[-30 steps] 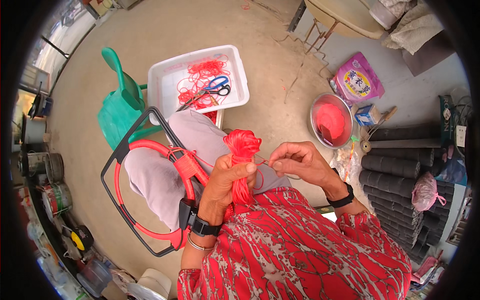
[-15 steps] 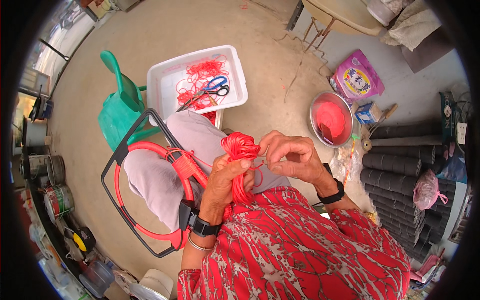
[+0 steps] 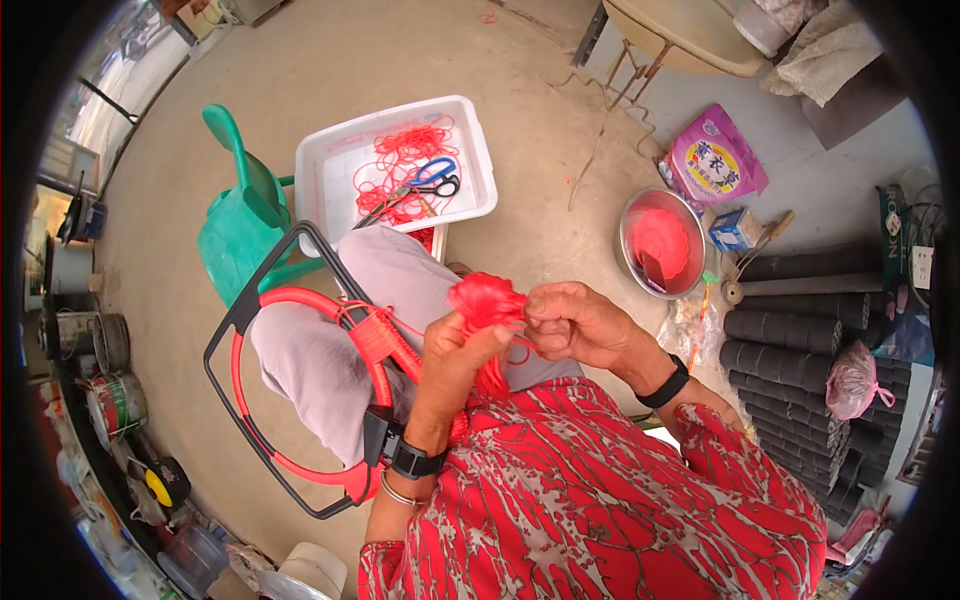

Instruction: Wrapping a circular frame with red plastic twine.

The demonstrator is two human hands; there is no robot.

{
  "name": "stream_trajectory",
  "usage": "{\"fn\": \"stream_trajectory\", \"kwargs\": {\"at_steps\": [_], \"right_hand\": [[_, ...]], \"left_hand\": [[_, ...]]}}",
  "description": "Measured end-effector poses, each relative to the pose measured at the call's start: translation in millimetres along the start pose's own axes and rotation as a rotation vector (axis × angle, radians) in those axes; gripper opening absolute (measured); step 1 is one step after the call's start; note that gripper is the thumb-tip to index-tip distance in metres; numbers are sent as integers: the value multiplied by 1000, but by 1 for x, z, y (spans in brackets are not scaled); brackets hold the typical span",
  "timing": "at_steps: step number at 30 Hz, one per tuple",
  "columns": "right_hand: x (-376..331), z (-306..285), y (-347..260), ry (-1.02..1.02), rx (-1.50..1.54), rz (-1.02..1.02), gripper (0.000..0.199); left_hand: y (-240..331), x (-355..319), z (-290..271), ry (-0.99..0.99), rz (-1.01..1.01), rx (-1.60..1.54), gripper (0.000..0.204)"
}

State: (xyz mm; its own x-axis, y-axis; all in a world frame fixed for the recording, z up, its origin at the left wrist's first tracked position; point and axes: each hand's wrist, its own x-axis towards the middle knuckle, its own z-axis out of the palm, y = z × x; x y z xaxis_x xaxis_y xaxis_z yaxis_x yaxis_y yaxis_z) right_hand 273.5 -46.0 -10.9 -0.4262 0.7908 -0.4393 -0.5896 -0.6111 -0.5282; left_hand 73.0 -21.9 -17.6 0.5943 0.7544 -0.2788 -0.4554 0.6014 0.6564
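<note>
My left hand (image 3: 452, 362) is closed around a bundle of red cord (image 3: 484, 300), its thumb pressed on the front. The looped top of the bundle sticks up above the fingers, and the lower strands hang toward my shirt. My right hand (image 3: 580, 328) touches the bundle's right side, thumb and fingers pinched together on the cord there; the exact strand is hidden. A black and red frame (image 3: 237, 375) rests on my lap at the left, partly wound with red cord (image 3: 376, 337).
Ahead, a white tray (image 3: 478, 150) holds loose red cord, blue-handled scissors (image 3: 432, 171) and black-handled scissors (image 3: 446, 187). A green chair (image 3: 240, 235) stands to its left. Right are a metal bowl (image 3: 628, 240), a purple bag (image 3: 715, 150) and stacked dark rolls (image 3: 780, 330).
My right hand has moved in against the bundle, its fingers closing from a loose curl into a pinch. The bundle has tilted to the right and its top blurs.
</note>
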Motion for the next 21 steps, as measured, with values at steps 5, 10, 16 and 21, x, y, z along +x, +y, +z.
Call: {"fn": "stream_trajectory", "kwargs": {"at_steps": [5, 10, 16, 21], "right_hand": [[6, -10, -4, 19, 202, 176, 14], [2, -5, -7, 94, 72, 173, 16], [-10, -11, -10, 214, -129, 202, 12], [-8, -16, -25, 83, -292, 235, 13]], "left_hand": [[14, -4, 9, -28, 285, 770, 30], [23, -9, 4, -190, 157, 677, 34], [13, -10, 7, -193, 60, 658, 32], [15, -4, 4, -239, -23, 586, 31]]}}
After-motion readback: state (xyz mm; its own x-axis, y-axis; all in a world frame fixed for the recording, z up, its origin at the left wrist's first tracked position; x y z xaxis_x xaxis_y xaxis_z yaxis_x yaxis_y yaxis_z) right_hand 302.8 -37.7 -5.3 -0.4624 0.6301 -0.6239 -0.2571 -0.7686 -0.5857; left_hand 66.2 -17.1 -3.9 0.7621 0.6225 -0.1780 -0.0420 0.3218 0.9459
